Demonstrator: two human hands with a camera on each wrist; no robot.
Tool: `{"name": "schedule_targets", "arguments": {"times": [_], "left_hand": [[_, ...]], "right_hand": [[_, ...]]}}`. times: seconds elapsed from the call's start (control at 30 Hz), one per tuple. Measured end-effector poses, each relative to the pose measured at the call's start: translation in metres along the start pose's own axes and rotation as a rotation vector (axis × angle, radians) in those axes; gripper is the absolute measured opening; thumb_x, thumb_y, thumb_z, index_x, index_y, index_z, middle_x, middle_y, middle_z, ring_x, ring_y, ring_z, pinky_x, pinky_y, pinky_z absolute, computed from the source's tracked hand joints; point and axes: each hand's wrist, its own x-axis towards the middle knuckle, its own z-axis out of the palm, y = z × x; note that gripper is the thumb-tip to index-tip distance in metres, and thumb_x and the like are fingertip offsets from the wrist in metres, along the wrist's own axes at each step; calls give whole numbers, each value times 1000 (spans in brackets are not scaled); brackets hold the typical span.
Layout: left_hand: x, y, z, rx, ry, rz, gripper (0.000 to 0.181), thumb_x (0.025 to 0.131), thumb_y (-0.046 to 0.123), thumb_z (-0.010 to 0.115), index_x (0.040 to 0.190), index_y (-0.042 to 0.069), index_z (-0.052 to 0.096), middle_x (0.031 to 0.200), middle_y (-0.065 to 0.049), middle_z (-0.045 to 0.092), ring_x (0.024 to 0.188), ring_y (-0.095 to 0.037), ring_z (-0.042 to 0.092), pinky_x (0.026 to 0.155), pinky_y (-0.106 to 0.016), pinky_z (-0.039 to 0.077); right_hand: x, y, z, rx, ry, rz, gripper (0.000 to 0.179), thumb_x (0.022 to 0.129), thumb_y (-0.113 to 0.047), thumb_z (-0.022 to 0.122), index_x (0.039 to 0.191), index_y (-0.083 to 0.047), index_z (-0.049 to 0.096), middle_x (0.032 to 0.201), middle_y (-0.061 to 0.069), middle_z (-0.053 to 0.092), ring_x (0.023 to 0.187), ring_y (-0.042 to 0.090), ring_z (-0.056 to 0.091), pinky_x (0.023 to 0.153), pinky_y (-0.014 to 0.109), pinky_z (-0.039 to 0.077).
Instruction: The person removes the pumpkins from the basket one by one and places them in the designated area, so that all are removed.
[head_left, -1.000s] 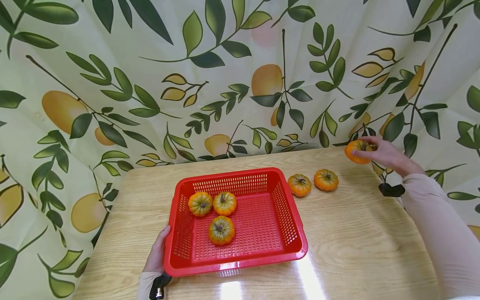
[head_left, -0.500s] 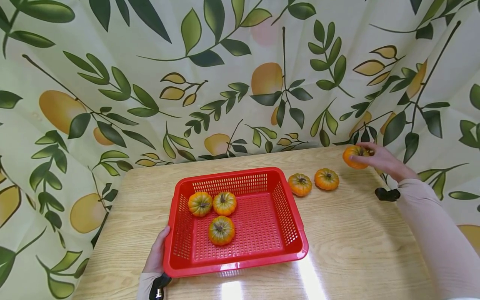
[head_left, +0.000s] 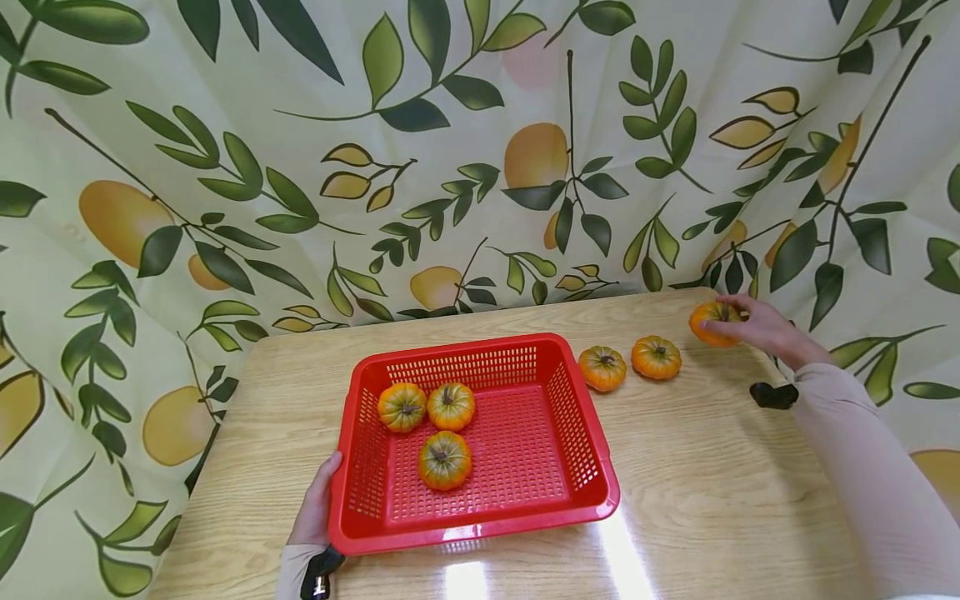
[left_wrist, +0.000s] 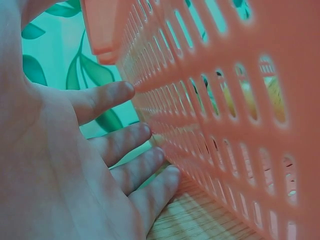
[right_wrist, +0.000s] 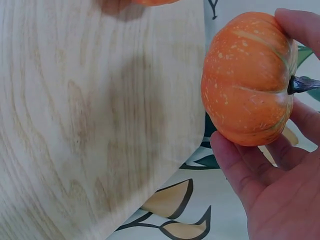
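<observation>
At the far right corner of the table, my right hand [head_left: 767, 325] pinches a small orange pumpkin [right_wrist: 247, 82] between thumb and fingers, its dark stem facing the palm. My left hand [left_wrist: 85, 150] is beside the left wall of a red plastic basket [head_left: 525, 521], with nearly straight fingertips against the slotted outer side. Inside the basket, toward its left, sit three yellow-orange pumpkins [head_left: 446, 460]. Two more pumpkins lie on the table just right of the basket, one pumpkin [head_left: 602, 368] close to its rim and another pumpkin [head_left: 656, 357] a little farther right.
The wooden table [head_left: 705, 475] reaches back to a leaf-and-fruit patterned cloth [head_left: 465, 208]. Its right edge and cut corner show below the held pumpkin in the right wrist view. Light glares off the tabletop in front of the basket.
My right hand and its pumpkin have dropped slightly, after a small shift left. The left hand, basket and other pumpkins stay in place.
</observation>
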Motion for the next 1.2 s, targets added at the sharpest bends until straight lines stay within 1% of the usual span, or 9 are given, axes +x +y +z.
{"name": "schedule_targets", "arguments": {"times": [0.1,0.23,0.3,0.53,0.7,0.8,0.93,1.03,1.2], "left_hand": [[0,0,0,-11,-1,-2,40,104,55,28,128,44,57,119,11,69,110,-11,65,96,-35,55],[0,0,-1,-17,-23,7,41,104,54,27,129,42,58,120,11,69,110,-11,66,96,-35,55],[1,0,-1,-18,-22,7,42,104,55,27,130,42,58,120,11,69,110,-11,66,96,-35,55],[1,-1,2,-5,45,6,40,104,56,30,128,41,58,118,10,69,108,-12,66,95,-35,56],[0,-2,3,-10,58,5,40,104,56,29,126,42,59,117,10,69,108,-12,66,94,-34,55],[0,-2,2,-18,46,-7,41,103,56,29,125,42,60,117,11,69,108,-11,65,96,-34,55],[0,-1,1,-24,6,0,41,104,55,28,127,42,59,118,11,69,109,-10,65,96,-33,55],[1,0,0,-26,-17,11,41,105,54,28,129,41,58,118,11,70,108,-10,66,95,-33,55],[1,-1,-2,-20,-32,21,41,105,53,27,128,42,59,118,12,70,108,-9,66,95,-33,55]], "right_hand": [[1,4,1,-14,-3,-2,95,98,-54,57,159,4,13,155,44,16,137,56,26,108,71,29],[3,9,3,-29,-8,1,96,98,-54,57,158,6,12,154,45,15,137,58,25,109,72,28],[3,11,4,-34,-12,5,96,98,-54,57,158,7,12,154,46,15,137,58,25,109,72,28],[5,18,7,-28,-12,6,94,98,-53,58,156,9,15,155,45,15,136,56,26,109,70,28],[5,23,8,-44,-21,23,94,98,-53,57,155,10,16,154,46,14,138,58,23,110,73,25],[5,29,10,-48,-33,36,93,99,-54,56,154,10,18,153,45,17,133,57,27,109,71,27],[3,35,12,-49,-38,46,91,99,-54,55,152,11,20,151,45,20,128,54,32,107,69,30],[4,37,13,-75,-32,51,93,99,-55,55,152,12,19,151,46,19,130,57,31,107,71,29],[5,38,15,-110,-27,62,92,98,-56,55,151,12,21,150,47,19,130,58,30,108,72,28]]}}
